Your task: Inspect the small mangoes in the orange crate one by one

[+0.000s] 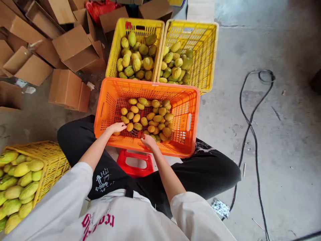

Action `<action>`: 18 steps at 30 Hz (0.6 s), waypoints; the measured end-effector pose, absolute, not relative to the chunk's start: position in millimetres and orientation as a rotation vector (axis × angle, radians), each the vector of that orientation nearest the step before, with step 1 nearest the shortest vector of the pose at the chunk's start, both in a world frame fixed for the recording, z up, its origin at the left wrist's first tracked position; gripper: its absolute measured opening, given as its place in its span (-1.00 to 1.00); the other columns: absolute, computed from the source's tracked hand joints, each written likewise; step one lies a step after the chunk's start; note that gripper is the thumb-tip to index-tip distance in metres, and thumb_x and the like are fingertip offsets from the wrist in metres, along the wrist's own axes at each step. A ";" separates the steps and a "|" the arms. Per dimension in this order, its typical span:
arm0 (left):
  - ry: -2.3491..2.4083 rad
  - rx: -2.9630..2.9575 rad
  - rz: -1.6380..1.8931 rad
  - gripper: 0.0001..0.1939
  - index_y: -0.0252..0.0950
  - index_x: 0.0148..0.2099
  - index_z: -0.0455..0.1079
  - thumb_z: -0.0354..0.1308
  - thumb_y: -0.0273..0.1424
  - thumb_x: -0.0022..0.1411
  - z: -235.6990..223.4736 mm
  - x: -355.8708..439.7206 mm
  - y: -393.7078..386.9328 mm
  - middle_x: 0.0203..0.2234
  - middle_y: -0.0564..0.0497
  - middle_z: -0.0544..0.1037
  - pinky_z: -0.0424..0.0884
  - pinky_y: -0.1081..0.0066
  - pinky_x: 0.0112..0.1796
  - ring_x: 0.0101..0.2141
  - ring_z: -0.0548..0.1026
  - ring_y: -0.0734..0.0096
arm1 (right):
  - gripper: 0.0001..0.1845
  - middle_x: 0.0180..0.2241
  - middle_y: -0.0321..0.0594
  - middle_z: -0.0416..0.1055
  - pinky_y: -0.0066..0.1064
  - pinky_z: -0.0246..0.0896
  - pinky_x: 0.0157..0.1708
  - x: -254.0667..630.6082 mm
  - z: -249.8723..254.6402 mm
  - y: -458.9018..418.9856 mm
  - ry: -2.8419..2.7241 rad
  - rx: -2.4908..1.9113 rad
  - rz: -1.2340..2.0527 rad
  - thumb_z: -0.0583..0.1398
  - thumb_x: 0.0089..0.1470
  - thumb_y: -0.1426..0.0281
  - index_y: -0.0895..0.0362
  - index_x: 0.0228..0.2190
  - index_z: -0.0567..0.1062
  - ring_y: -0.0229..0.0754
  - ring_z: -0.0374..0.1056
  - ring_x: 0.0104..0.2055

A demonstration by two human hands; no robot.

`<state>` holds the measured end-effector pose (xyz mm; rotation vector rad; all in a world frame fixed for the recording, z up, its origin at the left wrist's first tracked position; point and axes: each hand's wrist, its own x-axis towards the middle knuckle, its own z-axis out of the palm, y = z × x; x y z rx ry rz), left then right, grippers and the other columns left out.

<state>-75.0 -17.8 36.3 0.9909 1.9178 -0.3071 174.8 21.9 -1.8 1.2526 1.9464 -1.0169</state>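
An orange plastic crate (147,151) sits in front of me, with many yellow-green oval fruits (157,118) spread over its floor. My left hand (117,127) reaches in over the crate's near left part. Its fingers stretch to the right, close beside a fruit (129,127), and another fruit lies partly under the hand. At the near wall, my right hand (149,142) is inside the crate with its fingers curled, close to the nearest fruits. What those fingers hold, if anything, is hidden from view.
Two yellow crates (215,57) of similar fruit stand behind the orange one. Another yellow crate (54,160) full of larger fruit is at my left. Cardboard boxes (72,47) pile up at far left. A red stool (135,171) and a black cable (250,125) are also visible.
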 end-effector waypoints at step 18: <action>2.059 0.470 -0.317 -0.03 -0.43 0.58 0.25 0.42 -0.42 0.18 -75.7 -85.7 -73.6 0.53 -0.76 0.25 0.40 -0.29 0.34 0.46 0.40 -0.67 | -0.47 0.36 0.32 0.48 -0.09 0.40 0.23 138.1 -106.9 114.6 2.284 0.898 -0.892 0.03 0.46 0.57 0.30 0.30 0.54 0.27 0.45 0.33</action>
